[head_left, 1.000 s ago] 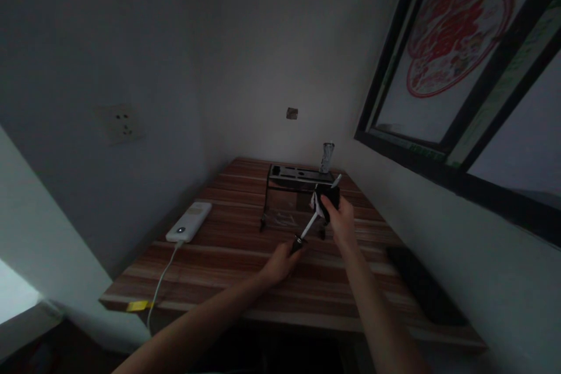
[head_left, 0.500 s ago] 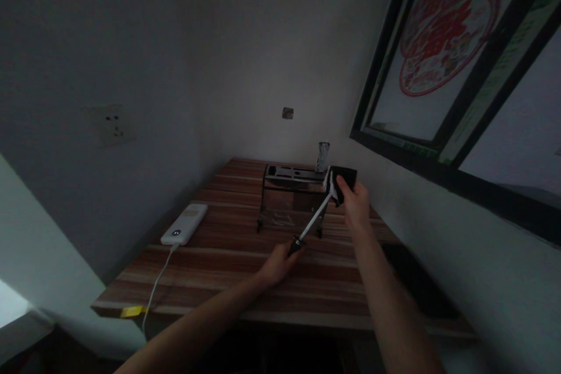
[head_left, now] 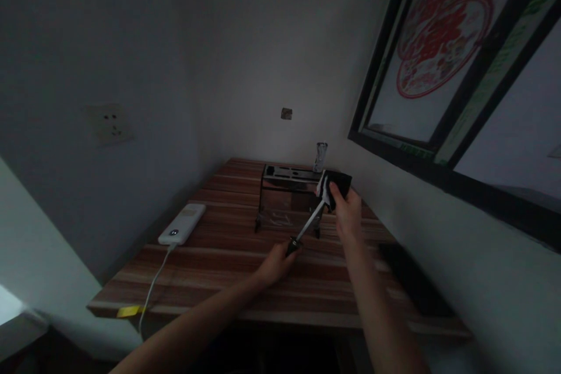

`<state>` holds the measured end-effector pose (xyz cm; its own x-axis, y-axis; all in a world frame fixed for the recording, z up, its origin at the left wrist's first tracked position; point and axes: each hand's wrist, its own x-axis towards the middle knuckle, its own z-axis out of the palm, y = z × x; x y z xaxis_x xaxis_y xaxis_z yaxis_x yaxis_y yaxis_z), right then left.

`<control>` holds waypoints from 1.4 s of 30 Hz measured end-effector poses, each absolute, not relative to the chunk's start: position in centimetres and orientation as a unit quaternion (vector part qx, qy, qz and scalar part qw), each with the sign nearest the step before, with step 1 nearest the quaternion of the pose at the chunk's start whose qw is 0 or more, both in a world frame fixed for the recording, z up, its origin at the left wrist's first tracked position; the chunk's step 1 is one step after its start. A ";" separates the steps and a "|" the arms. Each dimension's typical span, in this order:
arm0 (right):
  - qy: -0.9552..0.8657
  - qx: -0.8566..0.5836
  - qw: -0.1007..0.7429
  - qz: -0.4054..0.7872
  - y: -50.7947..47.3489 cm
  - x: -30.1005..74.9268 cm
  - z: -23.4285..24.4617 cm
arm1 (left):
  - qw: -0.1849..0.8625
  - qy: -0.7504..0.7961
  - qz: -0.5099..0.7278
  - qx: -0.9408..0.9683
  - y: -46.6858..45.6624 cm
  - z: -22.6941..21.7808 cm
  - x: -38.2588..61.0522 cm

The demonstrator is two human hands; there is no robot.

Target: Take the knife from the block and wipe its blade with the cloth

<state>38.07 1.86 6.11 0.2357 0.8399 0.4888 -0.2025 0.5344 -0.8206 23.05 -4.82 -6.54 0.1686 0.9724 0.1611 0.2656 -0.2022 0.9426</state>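
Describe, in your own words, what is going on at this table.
A person's left hand grips the dark handle of a slim pale-bladed knife above the striped wooden table. The right hand pinches a black cloth against the blade near its tip. Behind stands a low black metal rack; a white power bank lies to the left.
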 end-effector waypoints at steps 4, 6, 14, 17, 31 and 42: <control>-0.532 -0.338 0.680 0.373 1.2 36.9 4.3 | 0.413 0.476 0.439 0.641 -4.7 -6.7 23.1; -0.555 -0.361 0.655 0.364 1.0 36.4 3.0 | 0.415 0.475 0.442 0.637 -4.6 -6.8 23.1; -0.570 -0.416 0.621 0.342 -0.4 34.9 -2.2 | 0.418 0.477 0.449 0.630 -4.0 -7.4 23.1; -0.573 -0.426 0.611 0.341 -1.4 34.3 -3.5 | 0.417 0.485 0.447 0.626 -3.9 -7.7 23.1; -0.581 -0.430 0.591 0.359 -1.6 34.8 -4.3 | 0.389 0.493 0.430 0.649 -4.0 -7.5 23.0; -0.589 -0.416 0.580 0.380 -1.3 35.6 -3.7 | 0.379 0.486 0.427 0.661 -4.2 -6.6 23.0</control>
